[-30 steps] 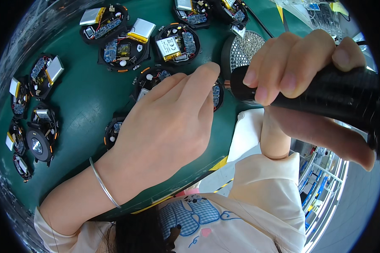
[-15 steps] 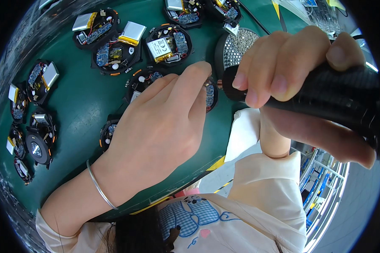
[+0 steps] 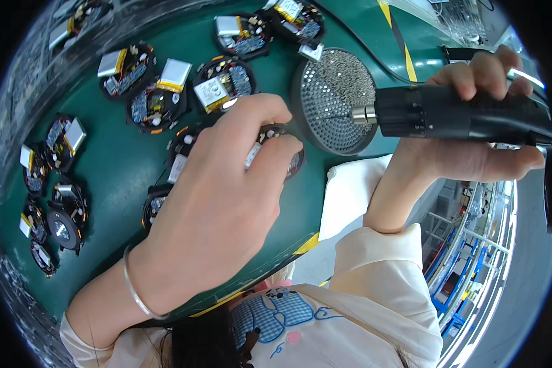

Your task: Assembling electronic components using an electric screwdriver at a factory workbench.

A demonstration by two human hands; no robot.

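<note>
My right hand grips a black electric screwdriver. Its silver nose points left over a round grey perforated dish, and small metal screws are heaped at the dish's far side. Around a round black watch-like module with circuit parts, my left hand has its thumb and forefinger curled, their tips apart. The hand covers much of that module, and its other fingers are hidden. Just left of it, another open module with a silver battery is partly covered.
Several more round modules with silver batteries lie at the far side, such as one module, and along the left. A white sheet hangs over the near edge. A black cable crosses the green table behind the dish.
The screwdriver has swung away from the module at my left fingers, and its nose is now above the dish. My left thumb and forefinger have parted.
</note>
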